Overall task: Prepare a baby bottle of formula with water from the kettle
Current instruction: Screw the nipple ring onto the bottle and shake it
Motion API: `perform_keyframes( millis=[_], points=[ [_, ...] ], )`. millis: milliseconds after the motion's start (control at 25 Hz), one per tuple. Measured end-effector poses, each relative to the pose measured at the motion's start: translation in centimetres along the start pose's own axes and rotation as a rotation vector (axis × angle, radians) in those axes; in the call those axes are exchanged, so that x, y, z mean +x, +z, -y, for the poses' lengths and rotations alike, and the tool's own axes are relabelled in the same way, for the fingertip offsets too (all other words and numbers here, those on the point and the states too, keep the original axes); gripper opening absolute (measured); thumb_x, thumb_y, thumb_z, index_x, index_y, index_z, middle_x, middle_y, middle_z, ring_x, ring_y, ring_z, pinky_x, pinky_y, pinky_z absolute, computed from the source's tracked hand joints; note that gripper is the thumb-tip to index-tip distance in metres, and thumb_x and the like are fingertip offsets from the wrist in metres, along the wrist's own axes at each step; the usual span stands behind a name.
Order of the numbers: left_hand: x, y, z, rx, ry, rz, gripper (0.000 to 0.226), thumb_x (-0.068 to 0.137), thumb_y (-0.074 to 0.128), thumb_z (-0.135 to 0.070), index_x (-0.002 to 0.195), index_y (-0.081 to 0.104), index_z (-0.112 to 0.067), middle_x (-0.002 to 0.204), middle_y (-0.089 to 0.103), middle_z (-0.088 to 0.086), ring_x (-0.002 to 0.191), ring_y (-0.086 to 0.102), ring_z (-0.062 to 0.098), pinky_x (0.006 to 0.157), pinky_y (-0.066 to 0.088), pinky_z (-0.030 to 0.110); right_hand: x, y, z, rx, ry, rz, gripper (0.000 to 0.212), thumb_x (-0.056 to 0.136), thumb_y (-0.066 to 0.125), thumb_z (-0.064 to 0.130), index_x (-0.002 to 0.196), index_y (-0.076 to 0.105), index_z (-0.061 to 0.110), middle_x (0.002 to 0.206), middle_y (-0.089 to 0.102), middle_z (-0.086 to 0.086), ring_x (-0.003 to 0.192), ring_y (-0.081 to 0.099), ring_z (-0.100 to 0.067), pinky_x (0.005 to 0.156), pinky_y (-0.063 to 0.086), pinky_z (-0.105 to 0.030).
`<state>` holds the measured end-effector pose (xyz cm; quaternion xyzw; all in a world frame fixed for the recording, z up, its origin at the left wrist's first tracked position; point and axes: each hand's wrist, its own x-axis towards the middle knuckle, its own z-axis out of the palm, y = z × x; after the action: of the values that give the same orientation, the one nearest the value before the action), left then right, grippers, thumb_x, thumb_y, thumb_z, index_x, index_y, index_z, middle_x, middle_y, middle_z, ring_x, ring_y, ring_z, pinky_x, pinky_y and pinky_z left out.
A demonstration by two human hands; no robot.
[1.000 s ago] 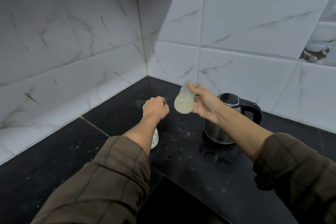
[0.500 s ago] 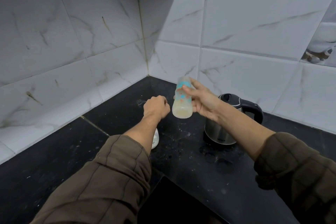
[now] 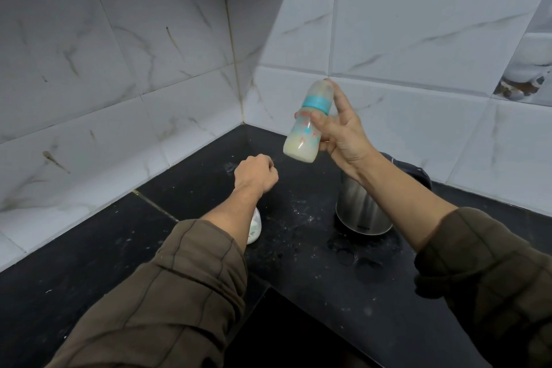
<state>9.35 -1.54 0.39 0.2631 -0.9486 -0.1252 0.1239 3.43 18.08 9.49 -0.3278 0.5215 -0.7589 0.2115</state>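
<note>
1. Right hand (image 3: 343, 134) grips the translucent plastic baby bottle with a blue collar (image 3: 300, 143), thumb across its body. The bottle is tilted, held in the air above and left of the stainless-steel kettle with a black lid (image 3: 361, 209).
2. Cloudy pale liquid sits in the bottle's lower end.
3. Left hand (image 3: 257, 176) is a closed fist with nothing seen in it, over the black stone surface (image 3: 298, 278), left of the kettle.
4. A small white container (image 3: 255, 227) stands left of the kettle, partly hidden by the left forearm.

No wording can be read; the red and teal print on the baby bottle (image 3: 300, 140) is too blurred.
</note>
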Motion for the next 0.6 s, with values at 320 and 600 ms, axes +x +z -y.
perform_keyframes(
  millis=[320,600],
  points=[
    [0.3,-0.2,-0.3,0.005,0.012,0.011,0.022,0.100,0.061,-0.031,0.114,0.072,-0.018,0.092,0.069,0.000,0.080,0.061,0.017,0.072,0.050,0.033,-1.0,0.3,0.0,-0.163,0.022,0.149,0.090,0.085,0.078,0.010,0.157,0.033,0.038,0.126,0.069,-0.025,0.117,0.067,-0.034,0.100,0.050,-0.063],
    [0.1,0.0,-0.2,0.018,0.014,0.019,0.019,0.099,0.062,-0.032,0.109,0.072,-0.020,0.088,0.069,-0.001,0.072,0.060,0.015,0.066,0.047,0.031,-1.6,-0.2,-1.2,-0.232,0.096,0.291,0.089,0.086,0.080,0.015,0.156,0.032,0.043,0.128,0.069,-0.023,0.120,0.067,-0.038,0.097,0.055,-0.058]
  ],
)
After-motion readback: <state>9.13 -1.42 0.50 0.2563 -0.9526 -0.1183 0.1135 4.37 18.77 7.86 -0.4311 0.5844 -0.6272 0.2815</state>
